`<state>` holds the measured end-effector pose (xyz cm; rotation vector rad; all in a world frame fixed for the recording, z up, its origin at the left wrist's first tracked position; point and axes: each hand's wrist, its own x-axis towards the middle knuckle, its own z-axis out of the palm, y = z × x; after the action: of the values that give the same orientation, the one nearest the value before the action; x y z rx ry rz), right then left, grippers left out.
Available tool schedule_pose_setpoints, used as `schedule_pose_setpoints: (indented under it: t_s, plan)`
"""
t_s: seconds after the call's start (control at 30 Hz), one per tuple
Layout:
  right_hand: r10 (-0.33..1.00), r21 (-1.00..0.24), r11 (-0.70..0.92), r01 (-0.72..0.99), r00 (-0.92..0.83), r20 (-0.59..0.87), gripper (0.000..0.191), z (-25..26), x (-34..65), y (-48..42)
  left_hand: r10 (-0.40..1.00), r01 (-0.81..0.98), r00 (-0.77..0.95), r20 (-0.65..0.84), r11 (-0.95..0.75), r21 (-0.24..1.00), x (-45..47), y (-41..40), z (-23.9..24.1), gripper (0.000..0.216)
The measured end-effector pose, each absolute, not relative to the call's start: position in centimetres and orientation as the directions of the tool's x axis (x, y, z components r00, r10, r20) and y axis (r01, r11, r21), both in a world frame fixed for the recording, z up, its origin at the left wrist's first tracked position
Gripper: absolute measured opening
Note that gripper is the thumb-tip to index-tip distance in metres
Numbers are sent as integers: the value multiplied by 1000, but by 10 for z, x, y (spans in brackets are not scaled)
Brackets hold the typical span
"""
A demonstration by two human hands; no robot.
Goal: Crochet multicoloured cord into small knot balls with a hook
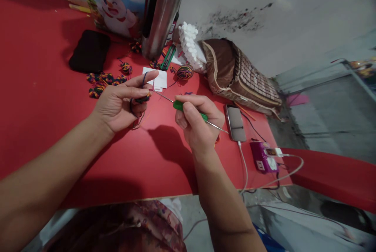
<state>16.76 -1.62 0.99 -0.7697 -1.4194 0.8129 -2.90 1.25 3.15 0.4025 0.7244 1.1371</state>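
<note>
My right hand (197, 118) is closed round a green-handled crochet hook (188, 110), its metal tip pointing left toward my left hand. Between thumb and fingers, my left hand (120, 101) pinches a small multicoloured crochet piece (143, 98), with the index finger stretched out and dark yarn looped over it. Both hands hover over the red table (44, 87). A ball of multicoloured yarn (185, 72) lies just beyond them.
Several finished crochet pieces (101, 81) lie left, by a black pouch (89, 51). A steel flask (162, 11), white foam piece (189, 44), white paper (157, 78) and brown cushion (241, 74) stand behind. A phone (235, 122) charges from a purple power strip (262, 159) at right.
</note>
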Motion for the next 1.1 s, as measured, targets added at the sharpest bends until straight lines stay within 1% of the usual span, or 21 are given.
schedule_pose_setpoints:
  t_s: [0.1, 0.2, 0.27, 0.33, 0.43, 0.53, 0.63, 0.73, 0.8, 0.87, 0.93, 1.0, 1.03, 1.1]
  plan:
    - [860, -854, 498, -149, -43, 509, 16, 13, 164, -14, 943, -685, 223, -247, 332, 649, -25, 10, 29, 41]
    - [867, -863, 487, -136, -43, 496, 17, 10, 162, -14, 970, -669, 171, -174, 244, 702, -20, 6, 27, 45]
    - [861, -860, 507, -47, -5, 508, 19, 7, 160, -17, 984, -642, 118, -134, 178, 746, -17, 3, 26, 45]
    - [846, -844, 530, 81, 19, 533, 20, 4, 159, -20, 993, -619, 69, -94, 116, 777, -14, 0, 26, 44]
    - [814, -785, 553, 279, 21, 581, 21, 3, 154, -27, 998, -610, 21, -59, 60, 790, -10, -2, 26, 45]
    - [750, -685, 606, 403, -3, 662, 19, 2, 147, -32, 991, -630, 31, -128, 119, 767, -8, -3, 26, 45]
    - [696, -606, 656, 450, -52, 716, 22, 0, 143, -35, 971, -675, 96, -220, 226, 703, -10, -1, 26, 43]
    - [683, -567, 678, 468, -114, 722, 27, 0, 147, -34, 948, -693, 184, -260, 312, 649, -16, 3, 26, 42]
    - [685, -566, 687, 455, -145, 714, 28, 1, 151, -33, 941, -685, 218, -258, 336, 647, -18, 5, 26, 43]
    - [694, -583, 691, 428, -163, 702, 28, 2, 155, -31, 953, -673, 197, -229, 301, 675, -18, 5, 26, 44]
    - [717, -613, 672, 415, -158, 679, 27, 3, 156, -29, 976, -659, 128, -176, 216, 721, -16, 3, 27, 45]
    - [731, -623, 649, 436, -129, 671, 26, 4, 154, -29, 991, -641, 54, -123, 129, 757, -12, 1, 28, 46]
    - [726, -615, 644, 455, -111, 678, 25, 3, 152, -29, 993, -636, 32, -113, 107, 764, -10, -1, 29, 46]
    - [689, -570, 662, 487, -95, 719, 24, 3, 148, -30, 990, -647, 29, -140, 126, 752, -8, -2, 30, 46]
